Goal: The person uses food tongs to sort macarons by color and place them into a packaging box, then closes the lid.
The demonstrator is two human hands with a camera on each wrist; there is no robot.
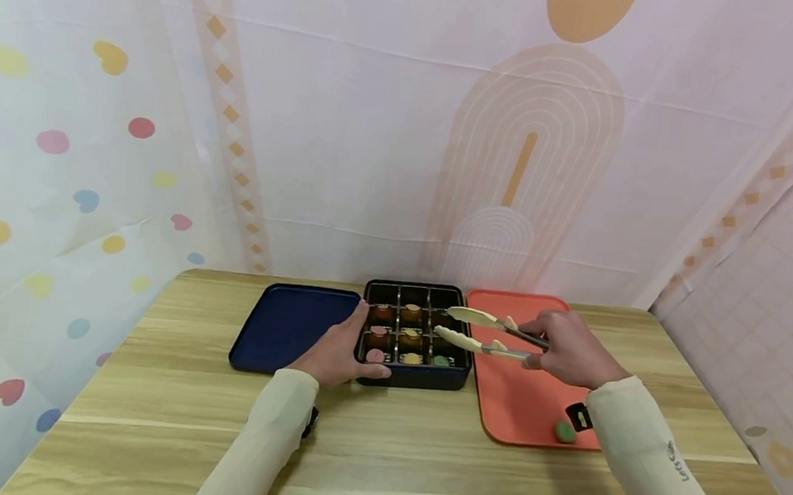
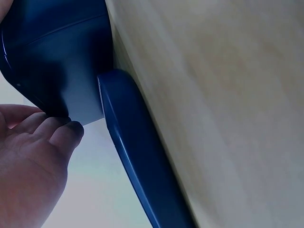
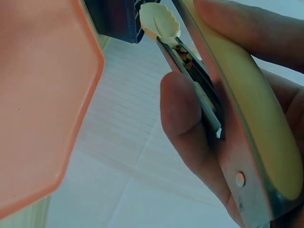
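My left hand (image 1: 337, 354) grips the near left corner of a dark compartment box (image 1: 422, 377), thumb along the front wall and fingers at the left side. Pink macarons (image 1: 375, 356) fill part of its left column and yellow macarons (image 1: 411, 358) part of the middle one. A green macaron (image 1: 441, 361) sits in the front right compartment. In my right hand (image 1: 572, 348) are metal tongs (image 1: 459, 338) with cream tips, spread apart over the box's right column with nothing visible between them. The right wrist view shows fingers and thumb round the tongs' handles (image 3: 256, 114).
A dark blue lid (image 1: 294, 328) lies flat left of the box. On the right is an orange tray (image 1: 512, 409), where another green macaron (image 1: 565, 432) lies near the front edge, close under the right sleeve. A patterned cloth (image 1: 375, 162) hangs behind the wooden table (image 1: 381, 461).
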